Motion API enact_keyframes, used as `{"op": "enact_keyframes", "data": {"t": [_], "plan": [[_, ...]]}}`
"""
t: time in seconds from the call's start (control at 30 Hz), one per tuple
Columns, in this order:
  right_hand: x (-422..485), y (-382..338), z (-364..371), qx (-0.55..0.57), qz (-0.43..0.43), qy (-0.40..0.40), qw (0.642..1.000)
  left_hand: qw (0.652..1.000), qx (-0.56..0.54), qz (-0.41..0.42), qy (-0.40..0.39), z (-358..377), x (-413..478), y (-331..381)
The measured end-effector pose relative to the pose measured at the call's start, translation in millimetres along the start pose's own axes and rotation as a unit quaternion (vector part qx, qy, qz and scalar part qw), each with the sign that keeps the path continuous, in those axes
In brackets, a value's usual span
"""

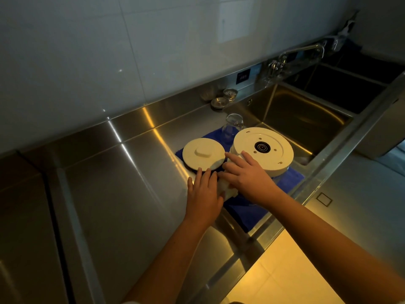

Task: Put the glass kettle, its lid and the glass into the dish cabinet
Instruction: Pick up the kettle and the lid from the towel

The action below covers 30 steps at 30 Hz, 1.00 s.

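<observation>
- Kettle (263,149): we find it standing upside down on a blue cloth (252,208), its white base up, just beyond the fingertips of the right hand (247,175).
- Right hand: we see the fingers spread loosely over the kettle's near side and its white handle (228,189); the index fingertip touches the base rim. We cannot tell whether the fingers close around the handle.
- Lid (203,154): white, round, lying flat, partly on the cloth, just ahead of the left fingertips.
- Left hand (203,194): we note it is flat, palm down, fingers straight and close together, tips at the lid's near edge, holding nothing.
- Glass (232,128): we see it mouth down on the cloth's far part, well past both sets of fingers, behind the lid and kettle.
- Sink (306,119): beyond the right fingers, past the kettle.
- Steel counter (109,172): bears the cloth; two small metal cups (224,97) stand far beyond the fingers, by the wall.
</observation>
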State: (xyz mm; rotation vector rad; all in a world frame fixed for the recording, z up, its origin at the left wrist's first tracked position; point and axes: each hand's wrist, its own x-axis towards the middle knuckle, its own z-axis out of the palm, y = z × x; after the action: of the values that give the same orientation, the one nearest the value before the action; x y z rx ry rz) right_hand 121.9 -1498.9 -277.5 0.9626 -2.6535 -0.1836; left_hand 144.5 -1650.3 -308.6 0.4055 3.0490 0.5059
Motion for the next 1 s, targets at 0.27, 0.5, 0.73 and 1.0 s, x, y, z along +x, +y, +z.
{"op": "enact_keyframes", "data": {"t": [0.27,0.5,0.73,1.0], "plan": [[-10,16,-7,0.01,-0.008,0.039,0.999,0.999,-0.043,0.012,0.026,10,8,15],[-15,30,-12,-0.001,-0.018,0.041,0.999,0.99,-0.128,-0.008,0.062,6,10,33],[-24,40,-17,0.0,0.017,0.091,0.996,0.978,-0.19,-0.045,0.08,1,11,56],[-21,40,-20,0.016,0.04,0.156,0.987,0.976,-0.195,-0.015,0.096,-29,8,59]]}}
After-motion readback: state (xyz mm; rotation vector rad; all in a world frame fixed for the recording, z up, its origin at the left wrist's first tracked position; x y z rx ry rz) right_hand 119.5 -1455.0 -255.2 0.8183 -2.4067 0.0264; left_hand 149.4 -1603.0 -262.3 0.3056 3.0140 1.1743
